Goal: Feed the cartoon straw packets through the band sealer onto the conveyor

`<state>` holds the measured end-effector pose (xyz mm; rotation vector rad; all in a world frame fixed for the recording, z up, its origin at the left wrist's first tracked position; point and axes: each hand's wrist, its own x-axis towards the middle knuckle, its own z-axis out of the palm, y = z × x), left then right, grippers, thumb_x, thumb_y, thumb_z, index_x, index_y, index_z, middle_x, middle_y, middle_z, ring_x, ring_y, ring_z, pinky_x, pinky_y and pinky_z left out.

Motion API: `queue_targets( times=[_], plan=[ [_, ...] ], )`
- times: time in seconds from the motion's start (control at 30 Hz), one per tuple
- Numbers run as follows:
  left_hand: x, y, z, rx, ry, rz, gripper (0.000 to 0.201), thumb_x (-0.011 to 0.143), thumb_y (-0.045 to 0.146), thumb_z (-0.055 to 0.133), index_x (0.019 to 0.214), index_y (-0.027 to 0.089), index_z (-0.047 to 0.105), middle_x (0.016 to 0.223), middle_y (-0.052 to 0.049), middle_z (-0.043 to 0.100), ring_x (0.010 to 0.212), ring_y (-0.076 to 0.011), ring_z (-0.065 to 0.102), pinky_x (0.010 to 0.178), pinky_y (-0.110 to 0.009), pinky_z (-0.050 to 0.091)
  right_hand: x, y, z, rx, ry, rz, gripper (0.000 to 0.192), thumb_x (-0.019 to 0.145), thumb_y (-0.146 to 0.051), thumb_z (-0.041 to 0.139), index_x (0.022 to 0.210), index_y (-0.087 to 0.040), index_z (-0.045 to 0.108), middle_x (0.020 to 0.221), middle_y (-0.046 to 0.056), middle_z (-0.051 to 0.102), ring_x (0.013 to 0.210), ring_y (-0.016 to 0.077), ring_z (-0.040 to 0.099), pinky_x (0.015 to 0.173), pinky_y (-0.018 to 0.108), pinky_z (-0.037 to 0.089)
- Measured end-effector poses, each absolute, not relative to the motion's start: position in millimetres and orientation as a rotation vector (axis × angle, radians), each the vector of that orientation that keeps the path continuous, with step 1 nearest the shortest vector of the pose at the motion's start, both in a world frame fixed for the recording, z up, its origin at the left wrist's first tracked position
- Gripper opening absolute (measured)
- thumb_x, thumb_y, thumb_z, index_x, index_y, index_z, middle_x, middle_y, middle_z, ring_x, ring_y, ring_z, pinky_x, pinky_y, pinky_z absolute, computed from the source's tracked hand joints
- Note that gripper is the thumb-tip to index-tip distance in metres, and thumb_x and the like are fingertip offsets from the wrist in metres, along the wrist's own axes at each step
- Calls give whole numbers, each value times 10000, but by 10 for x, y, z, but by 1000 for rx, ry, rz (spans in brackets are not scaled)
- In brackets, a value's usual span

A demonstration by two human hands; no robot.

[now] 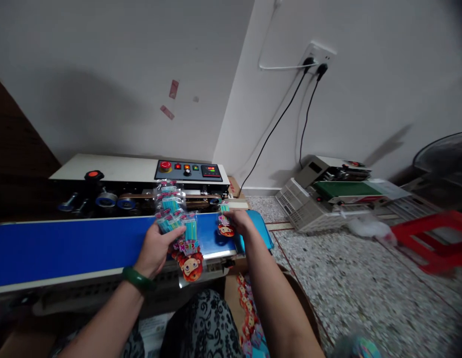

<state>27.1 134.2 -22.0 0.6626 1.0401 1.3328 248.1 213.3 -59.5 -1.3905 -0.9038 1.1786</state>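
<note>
Currently the left hand [153,248], wearing a green bangle [137,279], grasps a fanned bundle of clear packets [179,226] above the near edge of the blue conveyor belt [67,248], its fingers closed around their lower ends. Further right, the right hand [238,222] pinches a single packet [225,226] flat onto the belt near its right end, by the sealing machine [141,184].

Risk, as a judgement: the bundle is held loosely spread, so packets may slip off the belt's near edge. The single packet may also enter the sealing head skewed if it is released crooked.

The belt surface is smooth and blue. More packets lie in a cardboard box [249,318] below its right end. To the right, on speckled flooring [346,278], stand a second machine [328,196] and a red stool [435,233]. Cables run to a wall socket [316,57].
</note>
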Motion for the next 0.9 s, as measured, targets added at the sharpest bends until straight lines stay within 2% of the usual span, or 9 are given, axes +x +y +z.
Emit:
queue_targets(
  times=[0.1, 0.17, 0.23, 0.33, 0.4, 0.47, 0.63, 0.77, 0.9],
  plan=[
    [278, 1373, -229, 663, 1032, 1356, 402, 504, 203, 780, 861, 139, 608, 760, -21, 689, 672, -183, 640, 666, -337, 526, 2417, 2174, -542, -1465, -904, 1214, 222, 521, -254, 709, 506, -164, 506, 398, -13, 519, 371, 123, 494, 382, 244, 418],
    [281, 1398, -251, 660, 1025, 1387, 405, 504, 207, 780, 864, 136, 610, 769, -23, 690, 685, -183, 641, 688, -338, 518, 2329, 2092, -475, -1484, -912, 1157, 220, 564, -314, 694, 590, -159, 541, 454, -13, 548, 415, 114, 516, 410, 222, 421],
    [288, 1418, -277, 657, 1020, 1412, 394, 506, 210, 779, 856, 135, 612, 781, -26, 691, 696, -186, 641, 702, -339, 512, 2170, 1909, -417, -1433, -998, 1158, 266, 588, -352, 681, 742, -159, 583, 583, 4, 612, 522, 125, 572, 473, 222, 453],
    [312, 1426, -293, 656, 1008, 1406, 402, 505, 213, 780, 863, 138, 612, 796, -33, 692, 707, -196, 643, 697, -342, 510, 1848, 1554, -408, -1202, -1233, 1388, 419, 549, -323, 717, 922, -180, 593, 807, 25, 660, 726, 161, 619, 620, 270, 500],
    [334, 1417, -280, 653, 990, 1395, 406, 513, 216, 778, 874, 135, 610, 805, -40, 690, 713, -199, 643, 694, -340, 509, 1687, 1380, -452, -1112, -1222, 1434, 380, 547, -300, 725, 886, -178, 606, 833, 23, 664, 763, 163, 617, 694, 290, 496],
    [350, 1406, -254, 634, 977, 1402, 395, 528, 220, 772, 878, 135, 607, 804, -40, 688, 714, -200, 644, 699, -345, 511, 1657, 1308, -508, -1118, -1085, 1365, 288, 573, -296, 711, 810, -170, 610, 788, 15, 664, 719, 149, 615, 701, 282, 490],
    [325, 1398, -209, 623, 1006, 1392, 401, 551, 234, 761, 906, 128, 606, 827, -51, 683, 719, -202, 639, 699, -361, 519, 2138, 1446, -597, -1204, -703, 1210, 283, 573, -272, 692, 809, -185, 561, 679, -15, 647, 590, 138, 611, 614, 273, 494],
    [304, 1398, -206, 687, 1014, 1392, 401, 560, 232, 755, 916, 122, 604, 840, -54, 672, 728, -188, 627, 667, -323, 523, 2531, 1661, -605, -1344, -639, 1301, 171, 573, -227, 646, 692, -183, 532, 556, -19, 608, 493, 141, 587, 533, 274, 492],
    [325, 1386, -190, 674, 998, 1333, 419, 566, 230, 749, 941, 124, 593, 866, -66, 668, 728, -195, 625, 630, -331, 529, 2579, 1908, -577, -1415, -738, 1421, 112, 540, -137, 649, 576, -157, 545, 486, 12, 586, 432, 144, 556, 444, 258, 458]
  ],
)
